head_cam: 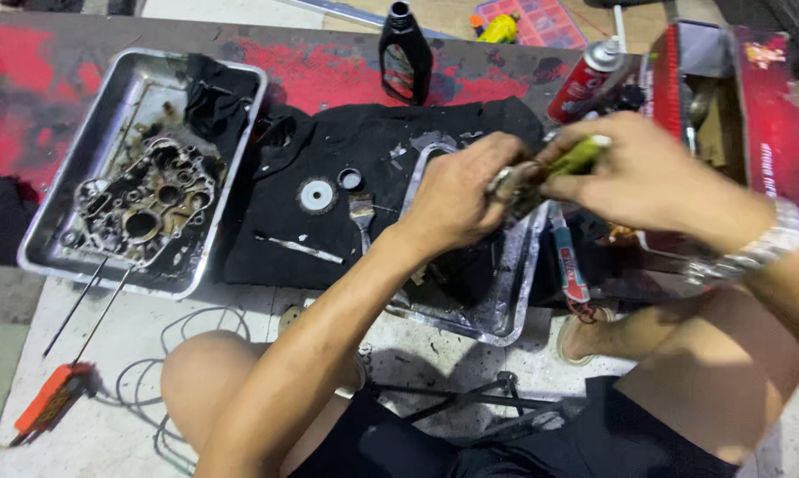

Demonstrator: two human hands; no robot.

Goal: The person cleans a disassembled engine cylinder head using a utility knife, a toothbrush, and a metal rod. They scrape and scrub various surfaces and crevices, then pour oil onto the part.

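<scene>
Left hand (457, 190) curled tight round a small metal part (504, 181), fingers closed on it, held up over the near metal tray (505, 305); right hand (634, 173) closed round a green-handled tool (581, 158), tip of the tool meeting the metal part between both hands; what kind of tool the tip is, cannot tell, it is blurred; silver wristwatch (758, 252) on the right wrist.

Just below the hands: the near metal tray, dirty and dark inside, partly hidden by the left forearm; just left of the left hand a black cloth (328, 177) spread flat, on it a round toothed disc (317, 196), a small black ring (351, 180) beside the disc, a slim metal pick (304, 250) nearer the person; a brush-like tool (362, 215) touching the tray's left rim.

Well left of the left hand: a second metal tray (54, 221) holding a greasy engine cover (147, 199) and a black rag; two thin rods with an orange handle (52, 398) lie below it.

Beyond the hands: black oil bottle (405, 57) upright; red spray can (588, 84) tilted, just above the right hand; red cardboard box (771, 106) right of the right hand, open, tools inside; a red tube (569, 265) lies under the right hand beside the near tray.
</scene>
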